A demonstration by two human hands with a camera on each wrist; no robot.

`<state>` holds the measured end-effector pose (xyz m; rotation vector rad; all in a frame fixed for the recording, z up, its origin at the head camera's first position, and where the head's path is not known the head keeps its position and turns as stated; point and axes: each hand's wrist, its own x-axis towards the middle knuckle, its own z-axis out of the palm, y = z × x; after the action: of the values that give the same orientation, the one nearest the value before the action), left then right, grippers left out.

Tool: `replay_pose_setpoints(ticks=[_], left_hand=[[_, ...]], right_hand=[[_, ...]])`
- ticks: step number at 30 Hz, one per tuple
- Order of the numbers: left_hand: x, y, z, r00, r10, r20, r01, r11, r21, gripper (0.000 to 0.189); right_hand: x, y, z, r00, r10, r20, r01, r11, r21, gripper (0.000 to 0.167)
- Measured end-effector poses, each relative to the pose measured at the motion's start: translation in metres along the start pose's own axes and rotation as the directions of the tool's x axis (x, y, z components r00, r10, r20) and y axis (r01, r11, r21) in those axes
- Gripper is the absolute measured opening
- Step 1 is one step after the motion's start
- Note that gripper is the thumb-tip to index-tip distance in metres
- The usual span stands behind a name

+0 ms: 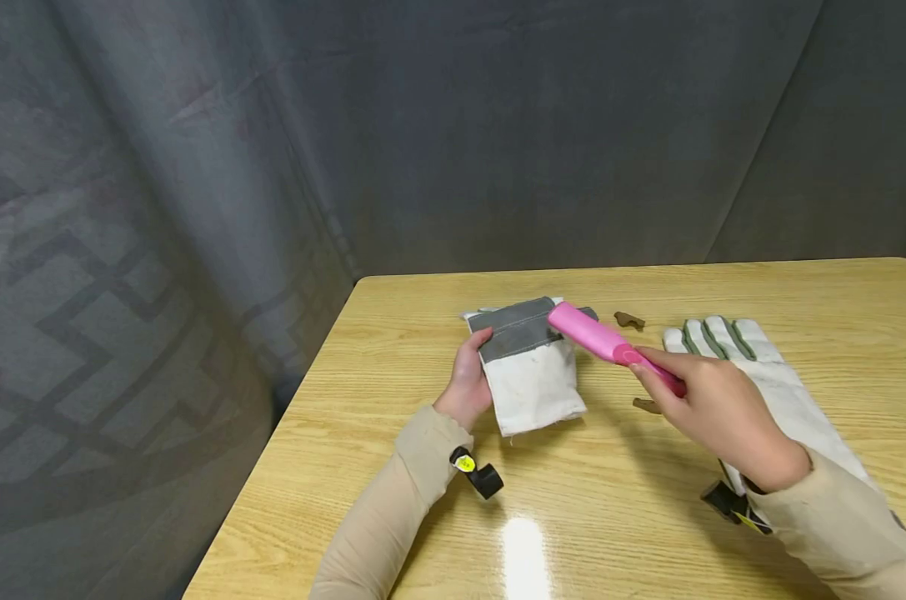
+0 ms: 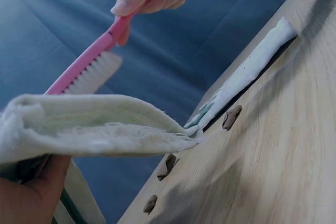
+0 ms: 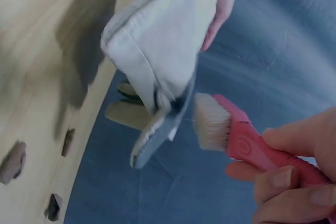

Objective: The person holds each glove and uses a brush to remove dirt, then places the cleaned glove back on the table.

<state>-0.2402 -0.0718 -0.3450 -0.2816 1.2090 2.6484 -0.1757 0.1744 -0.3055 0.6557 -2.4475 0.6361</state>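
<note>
In the head view my left hand (image 1: 469,379) grips a white work glove (image 1: 535,387) with a grey band by its left edge, above the table. Its open cuff end (image 2: 100,124) faces the left wrist camera. My right hand (image 1: 726,408) holds a pink brush (image 1: 589,333) by the handle, fingers wrapped around it. White bristles (image 3: 211,121) point toward the glove; in the right wrist view a small gap shows between them and the fabric. Part of my left hand is hidden behind the glove.
A second white glove (image 1: 790,400) with green-edged fingers lies flat at the right, partly under my right forearm. Small brown pieces (image 1: 629,320) lie on the wooden table (image 1: 392,350) between the gloves. Dark grey curtains (image 1: 535,142) hang behind and at the left.
</note>
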Motion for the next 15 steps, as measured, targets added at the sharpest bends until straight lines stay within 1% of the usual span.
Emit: replay_pose_setpoints(ticks=[5,9,13,15], left_hand=[[-0.001,-0.001,0.003,1.000,-0.015,0.013,0.015,1.000,-0.009,0.051],[-0.003,-0.002,0.003,0.999,-0.001,0.043,0.000,1.000,0.010,0.053],[-0.007,-0.002,0.005,0.996,0.012,0.092,-0.014,1.000,0.020,0.066],[-0.009,-0.001,0.005,0.994,0.013,0.112,-0.014,1.000,0.008,0.073]], right_hand=[[0.000,-0.001,0.007,1.000,-0.021,-0.002,0.021,0.999,0.047,0.024],[-0.001,-0.002,0.012,1.000,-0.031,-0.002,0.032,0.997,0.070,0.023],[0.000,-0.002,0.014,0.999,-0.031,-0.010,0.032,0.996,0.081,0.022],[0.000,-0.003,0.015,1.000,-0.029,-0.012,0.029,0.996,0.080,0.021]])
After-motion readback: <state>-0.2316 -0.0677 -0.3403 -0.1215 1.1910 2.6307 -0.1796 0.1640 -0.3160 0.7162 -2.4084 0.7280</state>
